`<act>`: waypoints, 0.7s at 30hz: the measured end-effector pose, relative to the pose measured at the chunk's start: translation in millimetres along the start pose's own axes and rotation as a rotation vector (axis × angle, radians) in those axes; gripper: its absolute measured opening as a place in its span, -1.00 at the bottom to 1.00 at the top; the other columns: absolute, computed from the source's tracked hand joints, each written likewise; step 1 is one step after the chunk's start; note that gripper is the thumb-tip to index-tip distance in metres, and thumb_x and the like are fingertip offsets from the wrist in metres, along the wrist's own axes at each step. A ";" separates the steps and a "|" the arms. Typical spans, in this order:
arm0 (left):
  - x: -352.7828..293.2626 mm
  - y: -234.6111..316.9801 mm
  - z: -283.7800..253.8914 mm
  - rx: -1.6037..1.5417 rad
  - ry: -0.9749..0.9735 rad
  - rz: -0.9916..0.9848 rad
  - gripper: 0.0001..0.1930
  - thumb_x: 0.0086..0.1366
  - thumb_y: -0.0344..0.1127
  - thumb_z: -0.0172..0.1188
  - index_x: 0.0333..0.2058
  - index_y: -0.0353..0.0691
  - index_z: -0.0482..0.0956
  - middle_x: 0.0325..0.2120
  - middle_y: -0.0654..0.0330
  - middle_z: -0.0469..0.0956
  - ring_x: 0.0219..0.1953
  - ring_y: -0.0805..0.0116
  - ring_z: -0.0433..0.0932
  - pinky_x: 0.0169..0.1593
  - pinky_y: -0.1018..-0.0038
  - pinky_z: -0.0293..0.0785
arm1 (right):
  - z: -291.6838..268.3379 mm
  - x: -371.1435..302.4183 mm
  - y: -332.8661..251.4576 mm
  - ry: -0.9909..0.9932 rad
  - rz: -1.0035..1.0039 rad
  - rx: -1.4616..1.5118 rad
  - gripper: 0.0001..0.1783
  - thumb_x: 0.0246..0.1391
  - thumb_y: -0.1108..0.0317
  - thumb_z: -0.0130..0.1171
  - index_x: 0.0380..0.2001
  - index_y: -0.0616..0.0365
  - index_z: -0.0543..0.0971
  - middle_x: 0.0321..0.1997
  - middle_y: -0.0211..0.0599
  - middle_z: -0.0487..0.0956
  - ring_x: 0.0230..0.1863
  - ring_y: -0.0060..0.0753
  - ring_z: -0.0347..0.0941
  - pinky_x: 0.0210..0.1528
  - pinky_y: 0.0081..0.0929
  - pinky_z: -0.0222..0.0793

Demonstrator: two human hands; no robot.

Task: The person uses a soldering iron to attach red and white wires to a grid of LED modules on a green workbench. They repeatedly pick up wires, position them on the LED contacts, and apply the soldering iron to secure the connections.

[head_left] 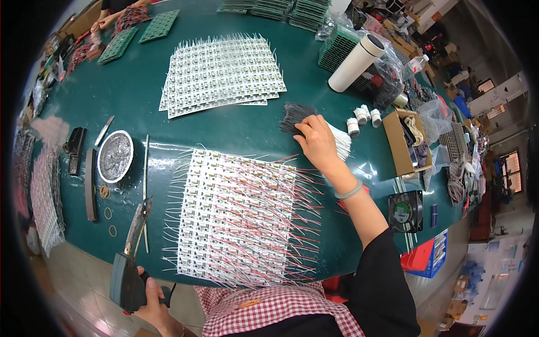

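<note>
Gripping a soldering gun [126, 281], touching dark wires [292, 114]

At the lower left of the frame, the left hand [151, 302] is wrapped around the gun's handle, the long metal nose tilted upward over the green bench [112, 90]. Right of centre, the right hand [318, 140] sits over the edge of the dark wires, its fingers curled and close together; they look small from here, so I cannot tell whether a wire is pinched between them. White wires [342, 143] lie just beside, partly behind that hand.

Below centre, a panel of white circuit boards [193, 219] lies flat, bristling with red, dark and white wire ends. More white panels [224, 73] are stacked at upper centre.

At left stand a white bowl [131, 163] of grey material, a brown bar [90, 185] and a few rubber bands [104, 192]. Towards the upper right is a pale flask [359, 62]; below it, small white bundles [353, 128], then an open cardboard box [396, 149] and a black fan [405, 212]. A co-worker's hands [101, 23] show at the upper left.
</note>
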State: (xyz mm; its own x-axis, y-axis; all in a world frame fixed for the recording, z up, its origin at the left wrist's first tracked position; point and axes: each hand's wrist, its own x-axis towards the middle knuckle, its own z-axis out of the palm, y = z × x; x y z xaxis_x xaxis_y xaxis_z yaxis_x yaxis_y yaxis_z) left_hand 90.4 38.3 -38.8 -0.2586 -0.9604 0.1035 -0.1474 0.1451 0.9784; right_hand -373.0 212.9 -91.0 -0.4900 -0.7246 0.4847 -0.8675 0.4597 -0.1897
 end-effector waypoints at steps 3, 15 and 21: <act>4.5 0.4 8.9 -0.022 0.019 0.016 -0.55 0.20 -0.60 0.19 0.08 -0.52 0.39 -0.08 -0.05 0.57 -0.63 0.58 0.34 -0.59 0.68 0.22 | 11.3 6.5 1.8 0.035 -0.031 -0.057 -0.82 -0.19 0.52 0.36 -0.41 0.22 0.64 -0.33 -0.30 0.50 -0.21 -0.20 0.43 -0.18 -0.28 0.39; 22.2 11.4 45.0 -0.091 -0.088 0.027 -0.58 0.15 -0.65 0.13 0.03 -0.56 0.42 -0.11 -0.08 0.56 -0.66 0.57 0.30 -0.61 0.67 0.19 | 19.1 7.4 -0.6 0.066 -0.032 -0.081 -0.85 -0.11 0.61 0.24 -0.38 0.22 0.58 -0.41 -0.24 0.47 -0.29 -0.18 0.43 -0.26 -0.31 0.42; 23.3 15.6 56.2 -0.102 -0.043 -0.026 -0.56 0.15 -0.65 0.15 0.04 -0.56 0.41 -0.10 -0.07 0.55 -0.67 0.56 0.31 -0.62 0.67 0.18 | 11.8 13.7 1.0 0.049 -0.024 0.014 -0.85 -0.10 0.64 0.26 -0.38 0.27 0.59 -0.39 -0.24 0.47 -0.28 -0.17 0.43 -0.25 -0.29 0.42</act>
State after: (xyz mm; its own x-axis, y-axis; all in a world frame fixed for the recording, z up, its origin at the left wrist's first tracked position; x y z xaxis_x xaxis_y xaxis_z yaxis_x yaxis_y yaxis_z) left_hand 28.4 31.6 -31.2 -0.2967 -0.9523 0.0720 -0.0577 0.0931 0.9940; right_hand -381.5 197.4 -94.6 -0.4643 -0.7094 0.5303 -0.8804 0.4350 -0.1890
